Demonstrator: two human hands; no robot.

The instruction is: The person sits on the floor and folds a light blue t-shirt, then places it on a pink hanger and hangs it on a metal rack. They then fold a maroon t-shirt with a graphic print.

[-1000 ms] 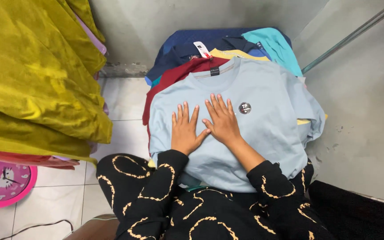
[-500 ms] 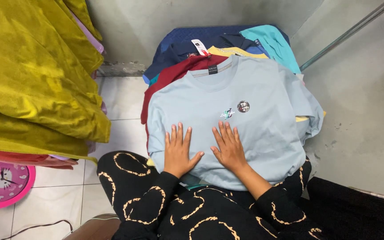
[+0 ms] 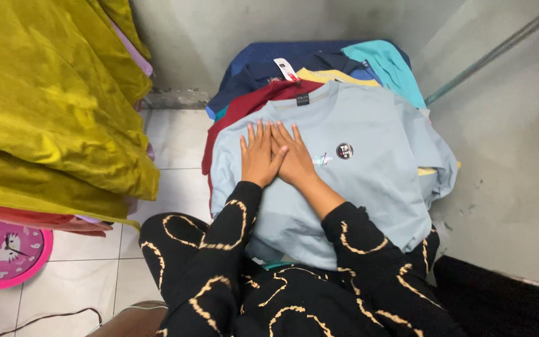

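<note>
— How far along is the work with the light blue shirt (image 3: 369, 187)?

— The shirt is laid out flat, front side up, on top of a pile of other shirts (image 3: 319, 72). The body looks smooth in the middle. The sleeves are not folded in yet — the one on the right side hangs bunched over the edge of the pile. So it can be judged that the flattening is partly done and the folding is not begun.

— What is being done by the hands?

— The left hand (image 3: 258, 156) and the right hand (image 3: 294, 159) are pressed flat on the chest of the shirt, side by side and touching. The fingers are held straight and close together, pointed toward the collar. Nothing is pinched or gripped.

— How does the shirt look?

— It is pale blue and soft, with a round neck and a small dark tag (image 3: 302, 100) inside the collar. A round dark sticker (image 3: 344, 151) is stuck on the chest, just beside a small shiny mark. A few soft wrinkles can be seen near the bottom edge.

— What else is around it?

— Dark red, yellow, navy and bright blue shirts are stacked under it. A heap of yellow-green cloth (image 3: 51, 106) is piled on the left, and a pink clock (image 3: 4, 253) lies on the tiled floor (image 3: 176, 143).
</note>
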